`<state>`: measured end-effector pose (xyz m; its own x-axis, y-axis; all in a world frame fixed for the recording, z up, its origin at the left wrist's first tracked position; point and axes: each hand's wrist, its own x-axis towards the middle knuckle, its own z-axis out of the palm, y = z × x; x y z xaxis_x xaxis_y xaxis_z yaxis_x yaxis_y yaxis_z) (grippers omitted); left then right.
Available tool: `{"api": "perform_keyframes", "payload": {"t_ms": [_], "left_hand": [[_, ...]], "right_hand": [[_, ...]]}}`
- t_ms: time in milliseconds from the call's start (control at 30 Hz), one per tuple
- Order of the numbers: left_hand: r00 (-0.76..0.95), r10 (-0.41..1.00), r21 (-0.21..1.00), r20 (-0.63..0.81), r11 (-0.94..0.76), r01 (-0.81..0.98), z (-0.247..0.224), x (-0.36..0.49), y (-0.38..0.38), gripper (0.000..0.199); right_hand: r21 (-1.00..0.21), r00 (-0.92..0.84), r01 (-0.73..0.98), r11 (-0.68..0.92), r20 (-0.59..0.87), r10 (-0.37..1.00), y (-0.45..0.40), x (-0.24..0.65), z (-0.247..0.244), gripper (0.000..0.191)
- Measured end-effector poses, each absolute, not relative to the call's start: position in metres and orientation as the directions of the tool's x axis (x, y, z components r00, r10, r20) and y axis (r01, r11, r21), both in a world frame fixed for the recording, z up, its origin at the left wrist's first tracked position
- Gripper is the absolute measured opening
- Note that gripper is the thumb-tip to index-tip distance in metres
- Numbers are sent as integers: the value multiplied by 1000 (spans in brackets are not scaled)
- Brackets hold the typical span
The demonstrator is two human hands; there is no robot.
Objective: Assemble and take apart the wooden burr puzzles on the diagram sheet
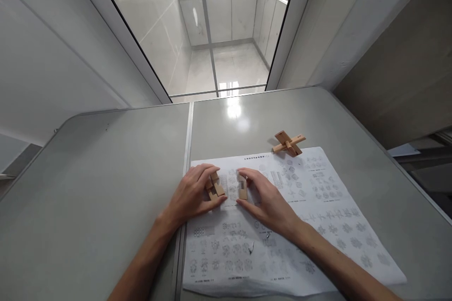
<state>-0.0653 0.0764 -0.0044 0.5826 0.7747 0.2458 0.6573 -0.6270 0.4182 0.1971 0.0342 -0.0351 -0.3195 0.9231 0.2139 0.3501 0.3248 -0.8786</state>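
Note:
My left hand (pixel 197 190) is closed around a cluster of interlocking wooden puzzle pieces (pixel 216 189), thumb below and fingers above. A short gap to the right, my right hand (pixel 264 197) grips a single notched wooden puzzle piece (pixel 243 188) between its thumb and fingers. The two wooden parts are apart from each other. Both hands are over a large printed instruction sheet (pixel 282 273) covered with small line drawings. The far side of the left-hand cluster is partly hidden by the fingers.
An assembled cross-shaped wooden puzzle (pixel 288 144) sits at the sheet's far edge. A metal strip (pixel 189 136) divides the grey-green table (pixel 116 188). Past the table stands a glazed door (pixel 208 23), with kitchen cabinets behind it.

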Motion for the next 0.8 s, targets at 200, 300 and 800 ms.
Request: {"api": "perform_keyframes", "payload": {"t_ms": [200,300,800], "left_hand": [[652,721,442,235,-676,590,-4,-52,67,87],[654,725,448,218,-669,593,-4,-48,65,89],[588,767,431,257,-635,641,-10,-40,61,65]], "right_hand": [[-882,-393,307,356,223,892,35,199,-37,72],[-895,-447,259,364,223,866,34,199,-36,74],[-858,-504,258,444,273,820,33,197,-34,76]]}}
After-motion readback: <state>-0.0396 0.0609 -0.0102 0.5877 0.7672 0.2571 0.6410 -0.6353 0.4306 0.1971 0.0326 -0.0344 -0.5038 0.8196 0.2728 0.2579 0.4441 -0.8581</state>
